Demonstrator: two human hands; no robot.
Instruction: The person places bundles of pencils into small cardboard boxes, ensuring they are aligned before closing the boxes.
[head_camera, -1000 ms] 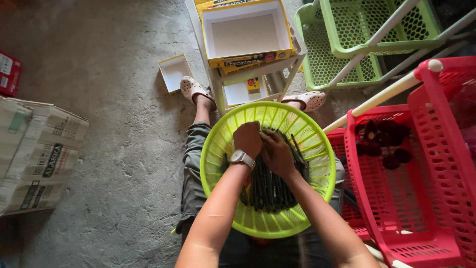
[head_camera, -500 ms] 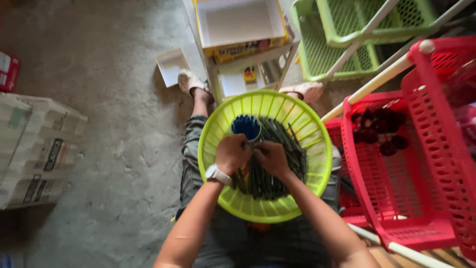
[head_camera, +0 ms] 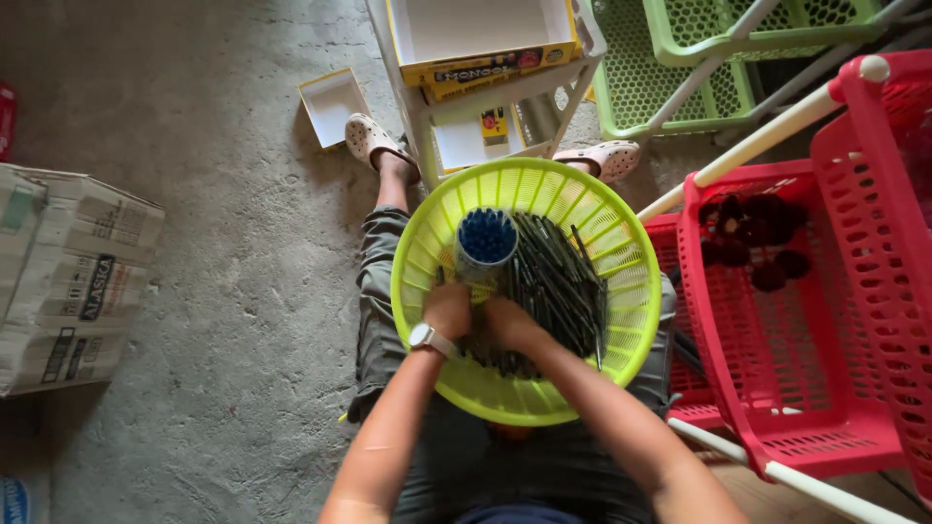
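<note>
Both hands clench one upright bundle of pencils (head_camera: 485, 243), the left hand (head_camera: 449, 309) and right hand (head_camera: 509, 322) wrapped around its lower part. The grip sits inside a round yellow-green basket (head_camera: 621, 330); loose dark pencils (head_camera: 558, 286) lie just right of it.

Bright, even daylight, soft shadows, sharp focus, slight edge distortion.
</note>
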